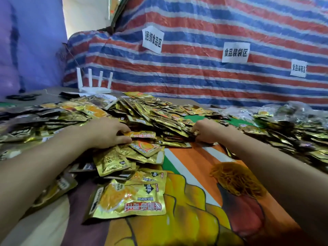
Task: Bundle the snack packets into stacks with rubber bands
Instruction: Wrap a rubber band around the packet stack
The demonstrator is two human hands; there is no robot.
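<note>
Little of the bundling shows as done. The packets (159, 114) lie loose in a wide gold heap across the far half of the bench (198, 157), spilling down the near left side, and no banded stack can be picked out among them. Both hands are in the near edge of the heap, well apart. The left hand (106, 132) has its fingers curled over an orange packet (141, 134) with the thumb beneath it, pinching it. The right hand (204, 132) has its fingers bent down among the packets, but whether it grips any cannot be told. It looks like the gathering step, pulling packets together for a first stack. A tangled orange heap that looks like the bands (237, 180) sits on the bare cloth near the right forearm, touched by neither hand. So nearly everything is left: squaring a stack, banding it, and repeating through a very large pile. At the far right lie some clear bags (292, 110), their contents hard to make out. Behind stand a white router (94, 86) and a striped tarp (195, 77) with paper signs (235, 52).
</note>
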